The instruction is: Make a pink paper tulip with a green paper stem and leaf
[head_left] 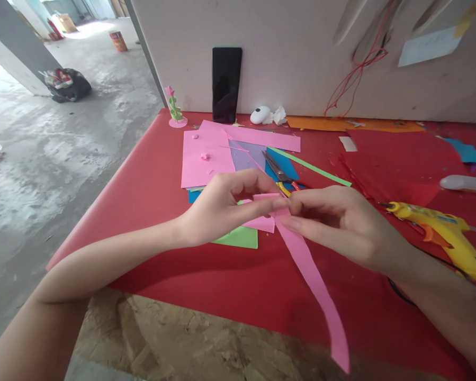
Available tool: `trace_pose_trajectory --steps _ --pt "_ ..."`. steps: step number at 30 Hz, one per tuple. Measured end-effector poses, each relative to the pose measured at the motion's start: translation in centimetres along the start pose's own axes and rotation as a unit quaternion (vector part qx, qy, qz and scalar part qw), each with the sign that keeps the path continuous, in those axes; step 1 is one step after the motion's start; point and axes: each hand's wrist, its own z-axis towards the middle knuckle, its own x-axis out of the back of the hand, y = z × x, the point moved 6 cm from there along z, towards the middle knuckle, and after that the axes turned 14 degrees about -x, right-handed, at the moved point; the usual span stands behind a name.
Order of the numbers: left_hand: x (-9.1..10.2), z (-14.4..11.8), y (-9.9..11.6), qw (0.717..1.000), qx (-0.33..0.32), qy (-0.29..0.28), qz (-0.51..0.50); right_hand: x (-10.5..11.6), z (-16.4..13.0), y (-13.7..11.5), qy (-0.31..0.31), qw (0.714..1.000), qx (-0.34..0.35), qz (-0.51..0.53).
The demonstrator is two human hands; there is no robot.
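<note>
A: Head view: step in hand?
B: Apparently folding or knotting; pink paper strip [310, 271], upper end pinched between left hand [218, 207] and right hand [351, 225], both narrowed on it, tail trailing below them
A: Next move?
B: Probably calls for a light, steady pinch
A: Obscured?
B: Strip's upper end, within the grip; scissors [276, 168], just beyond the hands, handles partly covered

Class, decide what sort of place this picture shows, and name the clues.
Probably a makeshift paper-craft spot in a rough, unfinished-looking building: a red-covered table holds scissors and a yellow glue gun, beside a bare concrete floor.
</note>
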Motion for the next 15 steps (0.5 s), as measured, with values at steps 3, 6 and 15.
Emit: trace_pose_trajectory --steps 3,6,15 --pt "-0.1 0.0 -0.2 1.0 0.004 0.002 -0.007 -0.2 0.1 0.5 -0.004 1.0 -0.011 0.018" --pt "-0.2 -0.1 -0.2 1.0 -0.002 -0.004 -0.006 -0.6 0.2 0.7 -0.014 1.0 -0.014 0.021" --pt "-0.2 -0.6 -1.0 1.0 0.006 0.004 -0.028 -1.3 0.7 0.8 -0.045 0.998 -0.044 -0.002"
